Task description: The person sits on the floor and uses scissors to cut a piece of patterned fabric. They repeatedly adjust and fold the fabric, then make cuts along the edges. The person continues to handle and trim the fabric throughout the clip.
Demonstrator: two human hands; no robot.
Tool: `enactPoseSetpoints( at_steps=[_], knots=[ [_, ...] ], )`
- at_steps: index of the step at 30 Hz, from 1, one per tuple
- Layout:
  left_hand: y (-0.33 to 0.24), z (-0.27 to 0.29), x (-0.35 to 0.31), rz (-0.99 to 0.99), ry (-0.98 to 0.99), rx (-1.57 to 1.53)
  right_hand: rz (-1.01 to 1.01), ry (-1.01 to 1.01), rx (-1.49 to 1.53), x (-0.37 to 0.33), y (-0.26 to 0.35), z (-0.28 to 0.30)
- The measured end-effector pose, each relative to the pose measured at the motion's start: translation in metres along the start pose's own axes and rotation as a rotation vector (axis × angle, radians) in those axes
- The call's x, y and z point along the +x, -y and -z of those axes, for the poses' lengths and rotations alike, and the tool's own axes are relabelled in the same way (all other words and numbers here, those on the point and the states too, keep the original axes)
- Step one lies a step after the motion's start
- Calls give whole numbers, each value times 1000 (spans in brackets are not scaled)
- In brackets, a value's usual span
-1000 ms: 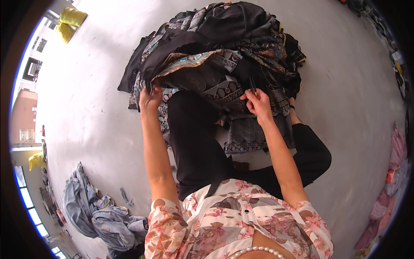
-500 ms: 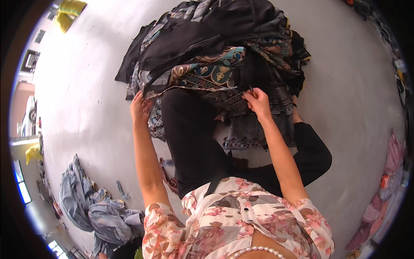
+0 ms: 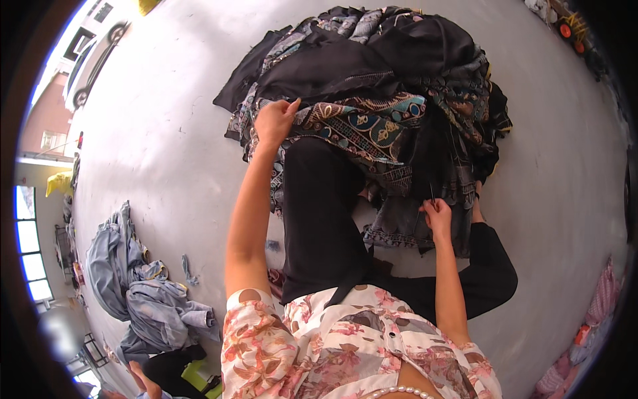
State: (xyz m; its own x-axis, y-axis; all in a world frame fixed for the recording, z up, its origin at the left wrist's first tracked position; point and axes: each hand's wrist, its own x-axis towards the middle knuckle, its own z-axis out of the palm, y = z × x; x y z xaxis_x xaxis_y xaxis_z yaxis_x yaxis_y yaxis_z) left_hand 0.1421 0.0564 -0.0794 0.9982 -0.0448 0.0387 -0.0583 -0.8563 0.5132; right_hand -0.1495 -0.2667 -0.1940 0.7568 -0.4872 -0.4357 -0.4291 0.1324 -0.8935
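Note:
A large heap of black garments with patterned bands lies on the floor before my knees. My left hand is closed on the garment edge at the heap's near left, beside a patterned fabric band in teal, gold and brown. Lower and to the right, my right hand is closed around a thin dark pointed tool, its tip pointing away from me. Most of that tool is hidden in my fingers. Under this hand lies dark grey fabric with a patterned hem.
My bent legs in black trousers border the heap's near side. Grey-blue garments lie on the floor to the left. Part of another person shows at lower left near a green object. Pink cloth lies at far right.
My left hand has moved up and right across the heap's near edge. My right hand has drawn back toward me, away from the patterned band. The whole view has shifted slightly.

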Motion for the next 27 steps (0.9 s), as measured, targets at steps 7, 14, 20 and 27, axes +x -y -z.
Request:
enactPoseSetpoints(
  at_steps=[7, 14, 20, 27],
  knots=[
    [-1, -48, 34, 177, 89, -163, 29, -7, 18, 9, -45, 12],
    [1, -15, 28, 206, 152, -967, -47, -72, 48, -9, -23, 30],
    [-14, 46, 11, 46, 86, -1060, -23, -85, 68, -10, -26, 46],
    [-37, 58, -11, -71, 81, -929, 99, -67, 128, -10, 9, 25]
  ],
)
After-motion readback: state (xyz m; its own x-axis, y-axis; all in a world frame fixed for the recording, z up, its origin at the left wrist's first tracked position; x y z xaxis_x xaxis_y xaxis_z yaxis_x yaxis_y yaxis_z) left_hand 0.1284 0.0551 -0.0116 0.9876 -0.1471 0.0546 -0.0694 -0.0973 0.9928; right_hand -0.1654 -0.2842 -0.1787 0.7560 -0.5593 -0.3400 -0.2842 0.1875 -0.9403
